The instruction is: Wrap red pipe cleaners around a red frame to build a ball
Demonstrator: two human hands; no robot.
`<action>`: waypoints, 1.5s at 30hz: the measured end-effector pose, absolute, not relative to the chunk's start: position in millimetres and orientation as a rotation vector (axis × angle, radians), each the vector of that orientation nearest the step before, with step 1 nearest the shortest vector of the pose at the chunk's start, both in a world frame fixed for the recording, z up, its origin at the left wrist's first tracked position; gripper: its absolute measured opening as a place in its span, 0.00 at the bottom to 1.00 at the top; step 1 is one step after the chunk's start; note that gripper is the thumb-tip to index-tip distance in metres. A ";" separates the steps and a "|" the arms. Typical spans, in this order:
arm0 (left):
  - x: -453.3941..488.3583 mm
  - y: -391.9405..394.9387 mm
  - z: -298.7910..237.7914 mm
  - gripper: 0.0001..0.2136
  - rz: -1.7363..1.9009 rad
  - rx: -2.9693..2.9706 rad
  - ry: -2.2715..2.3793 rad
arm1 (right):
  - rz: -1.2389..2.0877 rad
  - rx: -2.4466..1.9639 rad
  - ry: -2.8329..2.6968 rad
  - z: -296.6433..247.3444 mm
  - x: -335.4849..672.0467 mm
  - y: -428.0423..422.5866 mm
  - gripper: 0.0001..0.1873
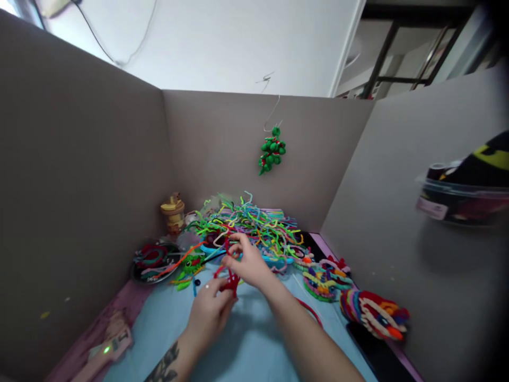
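Observation:
Red pipe cleaners [234, 282], bent together into a small bundle, are pinched between the thumb and fingers of my left hand [211, 307]. Just above and to the right, my right hand [249, 261] closes thumb and fingers on a red strand that runs up from the bundle. Both hands are over the light blue tabletop cover [254, 345], in front of a big tangle of multicoloured pipe cleaners [254, 223]. Another red pipe cleaner [310, 310] lies partly behind my right forearm. The exact shape of the red piece is hidden by my fingers.
On the left are a dark round tray [145, 277], a brown cup [173, 215] and a pink device with a green light [111, 347]. Colourful pipe-cleaner pieces [374, 314] line the right. A green ornament [272, 150] hangs at the back; grey panels [79, 175] enclose the table.

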State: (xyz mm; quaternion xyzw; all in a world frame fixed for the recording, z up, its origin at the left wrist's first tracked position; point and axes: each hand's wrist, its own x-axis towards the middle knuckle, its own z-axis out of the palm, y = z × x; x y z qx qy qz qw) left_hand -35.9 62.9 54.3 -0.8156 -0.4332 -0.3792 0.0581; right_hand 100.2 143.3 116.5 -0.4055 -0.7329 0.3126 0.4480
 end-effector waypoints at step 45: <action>-13.4 149.9 143.4 0.18 -2.511 -2.899 -1.820 | 0.260 -1.014 -1.957 155.4 171.6 139.9 0.07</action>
